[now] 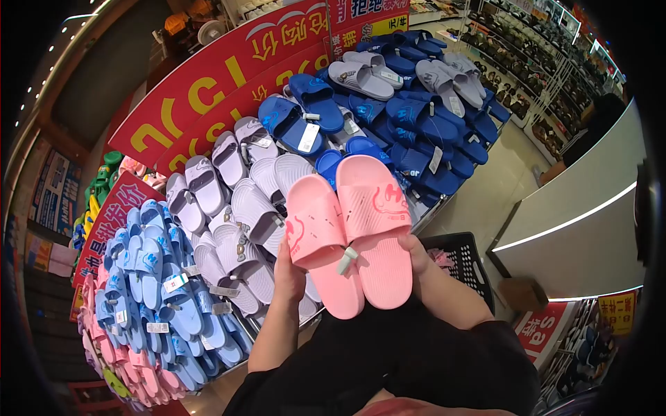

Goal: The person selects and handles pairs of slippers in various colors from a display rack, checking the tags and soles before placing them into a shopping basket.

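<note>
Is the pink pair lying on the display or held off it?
Held off it: the left hand and right hand grip the pink slides side by side, in front of the lilac slides.

Our left hand (pixel 288 267) and right hand (pixel 420 254) are bare, our forearms (pixel 274 333) uncovered, and below them we wear loose black clothing (pixel 416 360) in soft folds, with a pinkish strip (pixel 423 408) at the bottom edge.

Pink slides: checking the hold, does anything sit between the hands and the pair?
Nothing visible. The left hand grips the pink slides at their left edge, the right hand at their right; a tag hangs between the two slides, clear of both.
</note>
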Tool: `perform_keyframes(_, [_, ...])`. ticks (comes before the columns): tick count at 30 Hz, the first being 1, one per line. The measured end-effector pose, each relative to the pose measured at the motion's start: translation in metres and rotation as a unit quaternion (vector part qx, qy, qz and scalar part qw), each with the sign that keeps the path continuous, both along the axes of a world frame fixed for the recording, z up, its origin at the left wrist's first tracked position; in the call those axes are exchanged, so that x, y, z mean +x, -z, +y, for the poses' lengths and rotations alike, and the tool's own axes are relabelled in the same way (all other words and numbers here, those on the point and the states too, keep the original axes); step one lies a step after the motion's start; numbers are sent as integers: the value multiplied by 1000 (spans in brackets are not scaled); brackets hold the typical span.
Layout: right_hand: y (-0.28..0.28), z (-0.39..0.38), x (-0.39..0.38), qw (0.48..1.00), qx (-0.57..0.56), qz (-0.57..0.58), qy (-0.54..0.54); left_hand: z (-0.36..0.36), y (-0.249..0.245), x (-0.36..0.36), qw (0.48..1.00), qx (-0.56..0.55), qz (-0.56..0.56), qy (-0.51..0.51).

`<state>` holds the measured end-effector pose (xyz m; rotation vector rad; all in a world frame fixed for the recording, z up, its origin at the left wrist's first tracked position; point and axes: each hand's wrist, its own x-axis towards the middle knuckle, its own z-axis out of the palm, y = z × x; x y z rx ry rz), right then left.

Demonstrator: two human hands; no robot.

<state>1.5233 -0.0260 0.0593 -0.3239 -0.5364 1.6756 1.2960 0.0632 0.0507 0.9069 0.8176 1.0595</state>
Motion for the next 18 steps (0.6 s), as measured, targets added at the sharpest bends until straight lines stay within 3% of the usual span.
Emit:
perform_keyframes(1, [-9,3,-4,999,30,-8,-16,-4,-2,1,989,-82,-120,42])
perform_keyframes(3, [-20,11,-1,999,19,-32,-30,-8,4,-3,983,-95,-142,66])
perform_keyframes(5, [-14,15,6,978,-76,-192,-2,-14,-3,-3,938,-58,-318,128])
perform_keyframes(7, [-22,20,8,975,-43,-218,-11,-15,-3,-6,934,-66,-333,109])
perform_keyframes(9, [-29,20,5,976,-32,-211,49,-16,-4,-9,948,-66,-284,129])
perform_keyframes(11, [-26,21,3,986,-42,-152,50,-19,-13,-8,954,-77,-267,117])
perform_keyframes(13, [-28,26,8,986,-149,-76,-2,-21,-19,-9,978,-20,-156,137])
perform_keyframes(14, [-26,29,8,977,-149,-149,16,-21,-18,-9,980,-24,-145,133])
perform_keyframes(15, [-28,28,8,977,-152,-147,14,-24,-20,-11,981,-27,-143,131])
perform_keyframes(17, [-42,25,7,971,-95,-218,-9,-27,-28,-14,956,-105,-249,113])
perform_keyframes(18, [-40,27,9,972,-95,-216,-8,-28,-25,-13,910,-78,-376,156])
